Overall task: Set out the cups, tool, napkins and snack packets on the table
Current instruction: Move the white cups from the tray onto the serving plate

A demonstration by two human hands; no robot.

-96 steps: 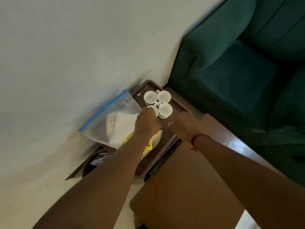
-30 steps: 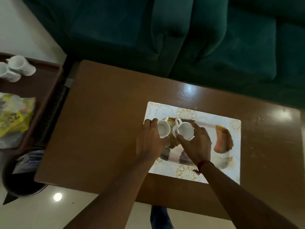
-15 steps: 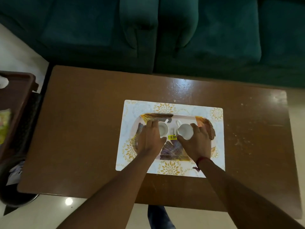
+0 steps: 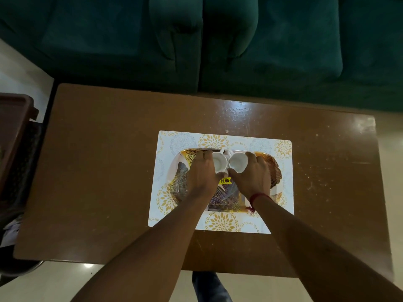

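Note:
Two small white cups sit side by side at the far edge of a patterned serving tray (image 4: 178, 171), which lies on a white and gold placemat (image 4: 220, 223). My left hand (image 4: 200, 177) wraps the left cup (image 4: 219, 164). My right hand (image 4: 253, 175) wraps the right cup (image 4: 238, 163), which tilts a little. The cups touch, handles pointing away from me. A yellow price sticker (image 4: 224, 180) shows on the tray between my hands. No napkins, tool or snack packets are in view.
The brown wooden table (image 4: 98, 171) carries the placemat at its middle. A dark green sofa (image 4: 218, 40) runs along the far side. A brown side tray (image 4: 13, 131) and a bin (image 4: 13, 264) stand at the left edge.
My hands carried the two cups from the side tray to the patterned tray, then slid them toward its far edge and closer together. The view shifted right, hiding the remaining cups and bag.

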